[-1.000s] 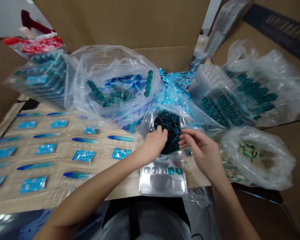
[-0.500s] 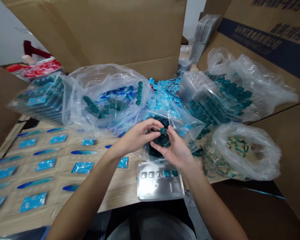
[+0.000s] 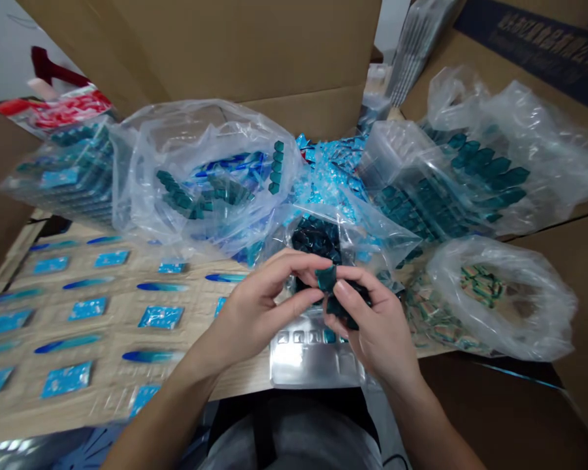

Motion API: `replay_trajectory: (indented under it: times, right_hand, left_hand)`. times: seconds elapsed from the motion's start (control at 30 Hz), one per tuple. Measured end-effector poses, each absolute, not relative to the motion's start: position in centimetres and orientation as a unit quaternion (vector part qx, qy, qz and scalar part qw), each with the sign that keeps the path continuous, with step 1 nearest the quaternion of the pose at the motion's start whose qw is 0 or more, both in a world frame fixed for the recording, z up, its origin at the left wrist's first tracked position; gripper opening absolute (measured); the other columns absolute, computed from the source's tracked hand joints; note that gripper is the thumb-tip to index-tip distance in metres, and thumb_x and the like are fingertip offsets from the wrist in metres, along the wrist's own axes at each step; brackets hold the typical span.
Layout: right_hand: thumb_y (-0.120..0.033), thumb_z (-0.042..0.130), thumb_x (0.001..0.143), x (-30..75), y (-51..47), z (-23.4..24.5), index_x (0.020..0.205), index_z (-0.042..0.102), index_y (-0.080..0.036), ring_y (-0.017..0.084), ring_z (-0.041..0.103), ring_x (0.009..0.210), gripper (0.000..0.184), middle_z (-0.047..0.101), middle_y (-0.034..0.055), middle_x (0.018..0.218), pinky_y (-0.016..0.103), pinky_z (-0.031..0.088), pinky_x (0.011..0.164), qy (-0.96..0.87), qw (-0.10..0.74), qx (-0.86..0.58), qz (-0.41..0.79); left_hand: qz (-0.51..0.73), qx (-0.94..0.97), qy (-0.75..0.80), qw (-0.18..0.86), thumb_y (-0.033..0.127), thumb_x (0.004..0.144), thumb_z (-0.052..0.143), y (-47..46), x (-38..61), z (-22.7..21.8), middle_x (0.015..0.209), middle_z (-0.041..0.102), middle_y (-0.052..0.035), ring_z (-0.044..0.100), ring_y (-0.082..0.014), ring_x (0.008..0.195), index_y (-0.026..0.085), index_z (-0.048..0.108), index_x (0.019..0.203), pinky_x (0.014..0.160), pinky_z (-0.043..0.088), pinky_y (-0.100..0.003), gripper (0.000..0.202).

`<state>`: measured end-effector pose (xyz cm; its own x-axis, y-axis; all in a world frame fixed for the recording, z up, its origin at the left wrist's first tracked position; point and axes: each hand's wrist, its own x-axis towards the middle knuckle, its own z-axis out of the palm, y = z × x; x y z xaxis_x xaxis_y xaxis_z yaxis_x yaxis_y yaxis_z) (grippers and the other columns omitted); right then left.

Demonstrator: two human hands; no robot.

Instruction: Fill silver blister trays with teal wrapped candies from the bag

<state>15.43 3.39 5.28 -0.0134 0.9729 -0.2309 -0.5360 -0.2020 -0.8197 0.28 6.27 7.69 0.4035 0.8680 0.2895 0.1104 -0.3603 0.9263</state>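
Observation:
Over the silver tray, my left hand (image 3: 255, 310) pinches the left edge of a small dark teal piece (image 3: 326, 279) with thumb and fingertips. My right hand (image 3: 379, 320) grips the same piece from the right, with more dark teal pieces (image 3: 349, 305) gathered in its fingers. Just beyond both hands lies an open clear bag (image 3: 392, 238) holding a pile of glossy dark pieces (image 3: 316, 234). Below them, the silver tray (image 3: 308, 369) has a row of small square recesses; teal shows in one, and my right hand hides the row's right end.
Clear sleeves with blue packets (image 3: 161, 317) and blue-tipped slim strips (image 3: 151, 356) cover the table's left. Bags stand behind: one with blue and teal contents (image 3: 210, 189), another with green-edged pieces (image 3: 502, 297) at right. Cardboard boxes (image 3: 255, 59) enclose the back and sides.
Both hands have come back from the bag toward the silver tray, uncovering the pile. The teal piece now sits between both hands' fingertips. The view has shifted slightly.

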Motion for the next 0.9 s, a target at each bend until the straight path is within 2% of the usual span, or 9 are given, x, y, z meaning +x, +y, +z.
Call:
replay_trajectory:
  times: [0.2, 0.33, 0.43, 0.57, 0.73, 0.83, 0.9]
  right_hand:
    - [-0.042, 0.075, 0.072, 16.1, 1.9, 6.4, 0.083, 0.074, -0.027, 0.005, 0.055, 0.054, 0.019, 0.065, -0.0022, 0.076, 0.011, 0.051, 0.043, -0.317, 0.519, -0.461, 0.647]
    - [-0.038, 0.072, 0.077, 16.1, 1.4, 6.7, 0.093, 0.075, -0.036, 0.006, 0.058, 0.058, 0.016, 0.066, -0.0031, 0.082, 0.011, 0.054, 0.045, -0.353, 0.512, -0.457, 0.636]
    - [-0.034, 0.070, 0.080, 16.1, 1.1, 6.4, 0.096, 0.075, -0.040, 0.006, 0.059, 0.061, 0.017, 0.068, -0.0036, 0.086, 0.010, 0.053, 0.048, -0.370, 0.521, -0.443, 0.629]
    - [-0.039, 0.073, 0.076, 16.1, 0.7, 5.8, 0.090, 0.077, -0.036, 0.003, 0.055, 0.053, 0.014, 0.070, -0.0026, 0.086, 0.009, 0.051, 0.044, -0.332, 0.512, -0.439, 0.659]
    - [-0.045, 0.079, 0.066, 15.7, 1.1, 5.9, 0.081, 0.078, -0.024, 0.002, 0.046, 0.039, 0.026, 0.062, -0.0031, 0.057, 0.008, 0.039, 0.033, -0.211, 0.475, -0.416, 0.746]
    - [-0.044, 0.081, 0.063, 15.6, 1.5, 6.2, 0.076, 0.078, -0.021, 0.002, 0.046, 0.037, 0.027, 0.061, -0.0021, 0.055, 0.009, 0.036, 0.031, -0.180, 0.455, -0.407, 0.772]
    - [-0.043, 0.081, 0.063, 15.6, 1.6, 6.3, 0.079, 0.078, -0.021, 0.002, 0.046, 0.038, 0.027, 0.062, -0.0018, 0.055, 0.009, 0.036, 0.031, -0.173, 0.450, -0.407, 0.775]
  left_hand:
    - [0.480, 0.686, 0.354, 0.417, 0.014, 0.084, 0.067, 4.4, 0.4, 7.5, 0.089, 0.061, 0.0013, 0.060, -0.0102, 0.083, 0.026, 0.061, 0.107, 0.076, 0.051, -0.020, 0.027]
    - [0.486, 0.695, 0.354, 0.394, 0.015, 0.084, 0.067, 3.7, 0.4, 7.2, 0.093, 0.063, -0.0008, 0.061, -0.0127, 0.090, 0.023, 0.060, 0.098, 0.080, 0.051, -0.022, 0.018]
    - [0.465, 0.727, 0.347, 0.367, 0.014, 0.086, 0.064, 3.3, 0.3, 7.0, 0.095, 0.064, -0.0028, 0.060, -0.0143, 0.093, 0.022, 0.060, 0.103, 0.079, 0.050, -0.024, 0.019]
    - [0.497, 0.722, 0.331, 0.348, 0.012, 0.084, 0.066, 2.9, 0.3, 6.6, 0.096, 0.061, -0.0020, 0.058, -0.0137, 0.091, 0.023, 0.055, 0.108, 0.079, 0.049, -0.025, 0.029]
    - [0.475, 0.758, 0.325, 0.307, 0.006, 0.089, 0.056, 2.8, 0.1, 6.3, 0.093, 0.062, -0.0024, 0.056, -0.0137, 0.090, 0.020, 0.056, 0.105, 0.080, 0.047, -0.026, 0.021]
    - [0.467, 0.786, 0.326, 0.242, 0.003, 0.088, 0.055, 3.0, 0.0, 6.3, 0.094, 0.062, -0.0025, 0.056, -0.0137, 0.092, 0.019, 0.055, 0.105, 0.082, 0.045, -0.027, 0.024]
    - [0.467, 0.794, 0.323, 0.217, 0.003, 0.087, 0.057, 3.2, 0.0, 6.4, 0.095, 0.063, -0.0022, 0.057, -0.0137, 0.092, 0.019, 0.055, 0.103, 0.084, 0.045, -0.028, 0.023]
